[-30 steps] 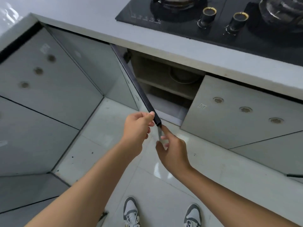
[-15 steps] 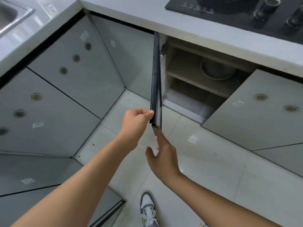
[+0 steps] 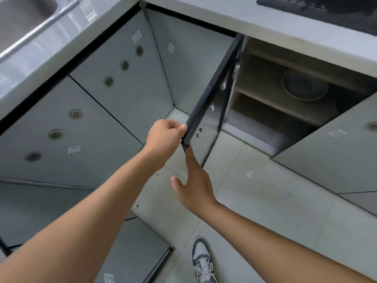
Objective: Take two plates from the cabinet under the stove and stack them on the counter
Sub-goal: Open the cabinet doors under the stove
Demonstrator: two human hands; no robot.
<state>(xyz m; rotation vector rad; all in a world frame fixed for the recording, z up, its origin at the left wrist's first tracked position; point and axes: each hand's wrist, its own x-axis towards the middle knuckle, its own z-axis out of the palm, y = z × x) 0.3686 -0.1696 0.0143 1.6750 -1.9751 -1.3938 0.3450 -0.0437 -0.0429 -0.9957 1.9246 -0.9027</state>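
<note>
The door (image 3: 212, 92) edge is pinched by the left hand (image 3: 163, 137); the right hand (image 3: 193, 184), unclenched, touches it below; plates (image 3: 305, 86), perhaps, are shelved right of the door, above pale floor (image 3: 265, 201).

Plates (image 3: 305, 86) dim on the shelf, perhaps a stack, stove (image 3: 326, 11) and sink (image 3: 24, 19) cropped

Both bare forearms reach forward and up from the lower edge of the view, converging near the middle. The left hand (image 3: 163, 137) is curled, fingers folded under and thumb on top, pinching the free edge of the dark-framed grey cabinet door (image 3: 212, 103). The right hand (image 3: 193, 180) lies just below it, flat and loose, fingers extended together and pointing up, their tips touching the door's lower corner, thumb spread out to the left.
</note>
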